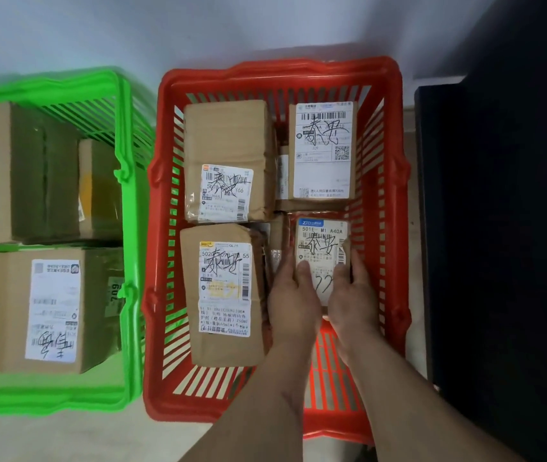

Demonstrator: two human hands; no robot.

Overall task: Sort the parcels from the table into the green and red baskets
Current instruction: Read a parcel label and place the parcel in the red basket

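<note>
Pale floor against a white wall. Both hands, left hand (293, 295) and right hand (353, 291), clasp a small labelled parcel (323, 251) low in the red basket (395, 208), apparently touching bottom. Risk: released tilted, it wedges against the neighbouring box (225, 295).

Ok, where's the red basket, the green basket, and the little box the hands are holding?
red basket (395, 181): head view, right rim.
green basket (129, 235): head view, right rim.
little box (322, 248): head view, its label.
</note>
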